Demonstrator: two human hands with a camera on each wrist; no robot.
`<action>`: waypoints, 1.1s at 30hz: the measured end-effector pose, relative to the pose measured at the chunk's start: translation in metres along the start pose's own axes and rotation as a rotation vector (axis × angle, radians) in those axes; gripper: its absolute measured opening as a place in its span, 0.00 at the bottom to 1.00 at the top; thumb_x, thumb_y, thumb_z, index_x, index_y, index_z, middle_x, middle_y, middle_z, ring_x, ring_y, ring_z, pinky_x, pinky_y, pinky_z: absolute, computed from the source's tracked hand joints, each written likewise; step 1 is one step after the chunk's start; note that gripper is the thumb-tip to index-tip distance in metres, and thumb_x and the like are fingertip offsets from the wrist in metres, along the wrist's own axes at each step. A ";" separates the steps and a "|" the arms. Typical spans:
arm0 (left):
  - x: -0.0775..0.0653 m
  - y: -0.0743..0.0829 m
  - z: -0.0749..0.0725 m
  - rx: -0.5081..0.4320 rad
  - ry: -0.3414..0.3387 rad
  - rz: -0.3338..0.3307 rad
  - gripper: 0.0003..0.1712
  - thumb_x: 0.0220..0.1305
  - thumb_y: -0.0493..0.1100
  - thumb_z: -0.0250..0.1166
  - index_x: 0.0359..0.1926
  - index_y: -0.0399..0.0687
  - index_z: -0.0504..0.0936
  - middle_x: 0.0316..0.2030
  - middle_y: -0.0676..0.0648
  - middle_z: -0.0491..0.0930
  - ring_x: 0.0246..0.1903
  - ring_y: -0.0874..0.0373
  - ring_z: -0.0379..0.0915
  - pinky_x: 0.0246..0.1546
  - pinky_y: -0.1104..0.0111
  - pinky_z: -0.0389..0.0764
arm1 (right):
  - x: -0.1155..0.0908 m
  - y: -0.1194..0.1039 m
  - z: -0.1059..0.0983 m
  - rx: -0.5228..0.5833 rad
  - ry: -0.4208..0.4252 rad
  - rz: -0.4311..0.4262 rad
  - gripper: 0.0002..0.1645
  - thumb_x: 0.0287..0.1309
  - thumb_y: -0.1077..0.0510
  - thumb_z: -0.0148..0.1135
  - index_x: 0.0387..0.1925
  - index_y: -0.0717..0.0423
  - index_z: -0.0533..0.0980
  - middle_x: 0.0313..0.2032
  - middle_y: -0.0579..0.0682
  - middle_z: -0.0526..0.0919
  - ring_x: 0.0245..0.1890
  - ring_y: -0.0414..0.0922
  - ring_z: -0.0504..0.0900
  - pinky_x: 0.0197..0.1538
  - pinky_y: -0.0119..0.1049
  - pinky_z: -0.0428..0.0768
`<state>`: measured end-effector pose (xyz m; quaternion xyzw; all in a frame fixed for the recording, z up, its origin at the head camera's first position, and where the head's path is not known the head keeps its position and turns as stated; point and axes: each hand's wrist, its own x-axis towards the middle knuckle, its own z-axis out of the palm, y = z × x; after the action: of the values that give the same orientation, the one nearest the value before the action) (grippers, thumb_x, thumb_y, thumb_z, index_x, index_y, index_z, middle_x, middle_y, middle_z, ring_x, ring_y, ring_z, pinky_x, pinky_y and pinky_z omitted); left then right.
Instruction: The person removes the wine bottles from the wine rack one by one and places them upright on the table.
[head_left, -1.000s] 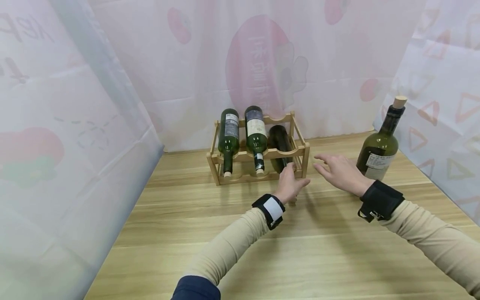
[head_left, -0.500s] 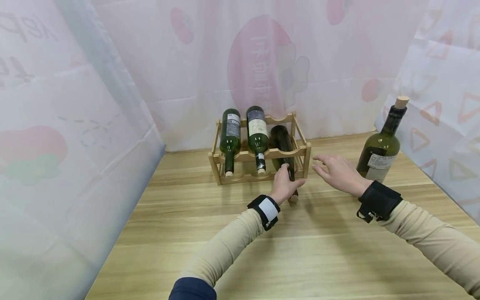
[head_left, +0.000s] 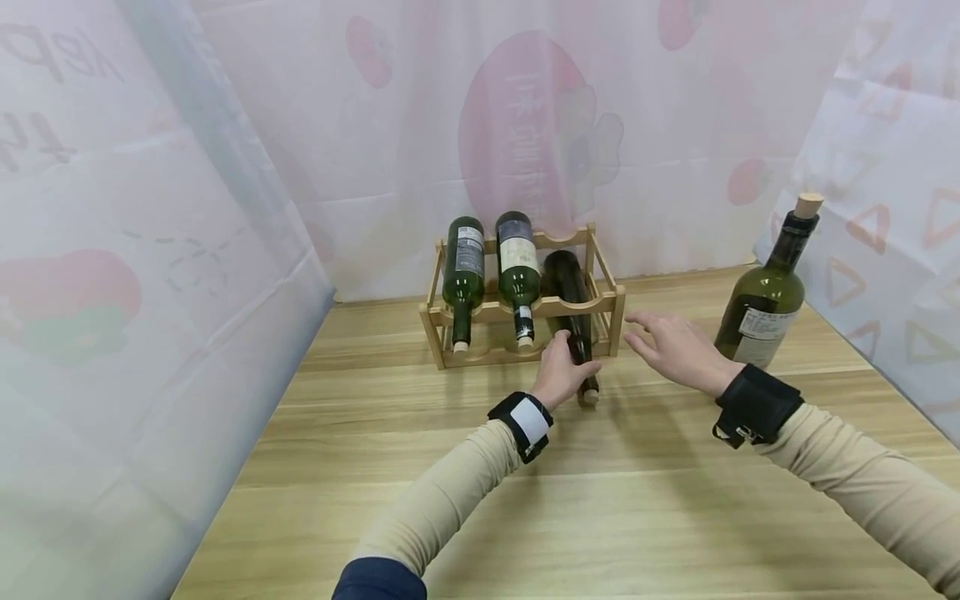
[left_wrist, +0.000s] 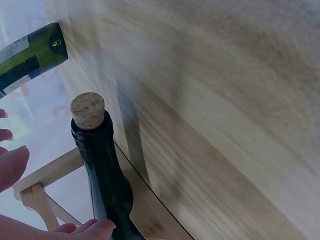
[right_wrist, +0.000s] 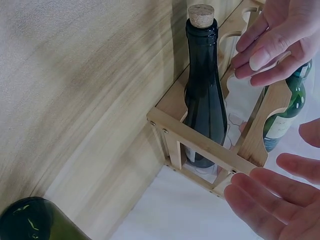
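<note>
A dark corked wine bottle (head_left: 566,279) lies in the lower right place of the wooden wine rack (head_left: 480,313), its neck sticking out at the front. Just left of that neck is my left hand (head_left: 558,375), its fingers extended; the right wrist view shows a gap between this left hand (right_wrist: 280,45) and the glass. My right hand (head_left: 678,352) hovers right of the rack with fingers spread, holding nothing. Behind it stands an upright green wine bottle (head_left: 765,292) with a cork, its base partly hidden by the hand in the head view.
Two green wine bottles, one with a grey label (head_left: 465,262) and one with a cream label (head_left: 517,258), lie on the rack's upper tier, corks forward. A wood-grain table (head_left: 600,517) spreads in front, with printed cloth (head_left: 390,150) hanging behind and at both sides.
My left hand has drawn slightly left and away from the lower bottle's neck, so more of the neck and cork shows. My right hand has barely moved.
</note>
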<state>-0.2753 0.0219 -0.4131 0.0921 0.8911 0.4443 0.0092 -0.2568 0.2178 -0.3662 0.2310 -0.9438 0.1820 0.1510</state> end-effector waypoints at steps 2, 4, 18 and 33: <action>-0.001 -0.003 -0.002 -0.002 0.003 -0.005 0.42 0.60 0.47 0.68 0.69 0.36 0.59 0.64 0.35 0.68 0.64 0.45 0.67 0.62 0.57 0.72 | 0.001 -0.001 0.001 -0.002 -0.004 0.000 0.23 0.69 0.53 0.54 0.56 0.66 0.74 0.39 0.64 0.85 0.30 0.52 0.84 0.37 0.51 0.80; -0.001 -0.004 -0.004 -0.007 0.005 -0.008 0.42 0.60 0.47 0.68 0.69 0.36 0.59 0.64 0.34 0.68 0.64 0.44 0.66 0.63 0.56 0.72 | 0.001 -0.001 0.001 -0.004 -0.003 0.001 0.23 0.69 0.53 0.54 0.56 0.66 0.74 0.39 0.64 0.85 0.31 0.53 0.84 0.37 0.51 0.80; 0.000 -0.016 -0.006 -0.037 0.012 -0.068 0.42 0.61 0.47 0.67 0.69 0.35 0.58 0.65 0.33 0.68 0.64 0.43 0.66 0.63 0.55 0.71 | 0.001 0.000 0.000 0.005 0.004 -0.012 0.22 0.68 0.55 0.55 0.55 0.67 0.74 0.32 0.62 0.85 0.24 0.49 0.82 0.34 0.50 0.80; 0.001 -0.032 -0.016 -0.043 0.039 -0.139 0.44 0.61 0.50 0.67 0.69 0.32 0.59 0.64 0.31 0.68 0.65 0.41 0.65 0.64 0.57 0.71 | 0.002 -0.005 -0.001 0.005 -0.005 -0.011 0.22 0.67 0.56 0.56 0.55 0.67 0.74 0.36 0.63 0.85 0.26 0.50 0.83 0.33 0.50 0.80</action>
<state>-0.2829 -0.0095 -0.4288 0.0213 0.8857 0.4632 0.0246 -0.2558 0.2138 -0.3637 0.2369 -0.9425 0.1828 0.1491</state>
